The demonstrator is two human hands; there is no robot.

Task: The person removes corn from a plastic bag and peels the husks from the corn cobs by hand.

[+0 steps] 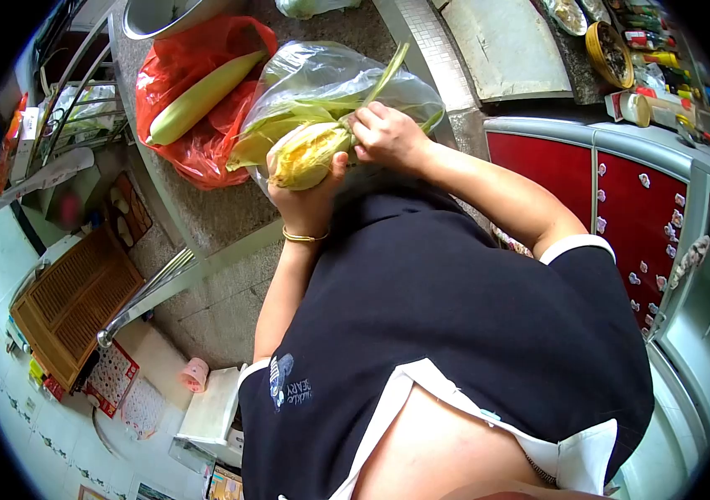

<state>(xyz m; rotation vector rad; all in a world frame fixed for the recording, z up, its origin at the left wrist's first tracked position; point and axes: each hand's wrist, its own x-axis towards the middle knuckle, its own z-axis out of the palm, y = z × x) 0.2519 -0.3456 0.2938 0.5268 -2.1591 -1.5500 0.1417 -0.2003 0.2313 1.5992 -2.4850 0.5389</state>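
Note:
An ear of corn, yellow and partly covered by pale husk, is held above the clear plastic bag. My left hand wraps round it from below, its thumb along the near side. At the other end, the closed fingers of my right hand grip the green husk leaves, and one long strip sticks up past them. Loose green husks lie behind the ear on the bag. A long pale green vegetable rests on a red plastic bag to the left.
A metal basin stands at the counter's far left, above a wire rack. To the right, a wicker basket and several bottles sit above red cabinet doors. My body is close to the counter edge.

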